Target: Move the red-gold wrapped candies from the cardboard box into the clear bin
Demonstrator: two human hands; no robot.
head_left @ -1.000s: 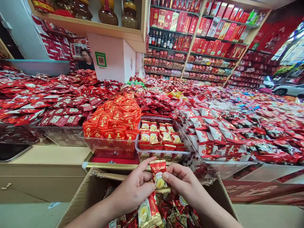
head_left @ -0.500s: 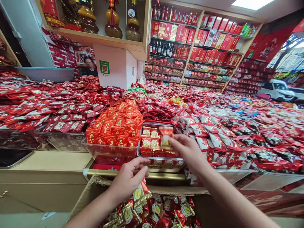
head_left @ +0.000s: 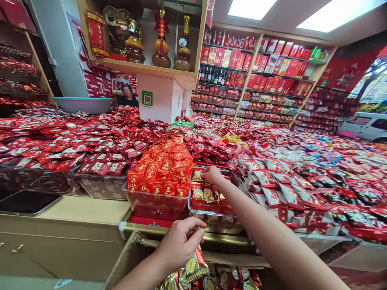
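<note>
My right hand reaches into a clear plastic bin, with its fingers pinched at a small red-and-gold candy packet near the back left. Other packets of the same kind lie in rows in front of it. Lower down, my left hand is curled over an open cardboard box. From its fingers hangs a red-and-gold candy packet with a yellow fruit picture. More of these packets fill the box below, partly hidden by my left forearm.
Beside the bin on the left stands a clear bin heaped with orange-red packets. White-and-red packets are piled to the right. A dark tray lies on the counter. Farther back are a blue basin, a person and shelves of bottles.
My right hand has carried a packet from the bin's right side toward its back left. My left hand keeps its curled pose above the box. The view has shifted left and up.
</note>
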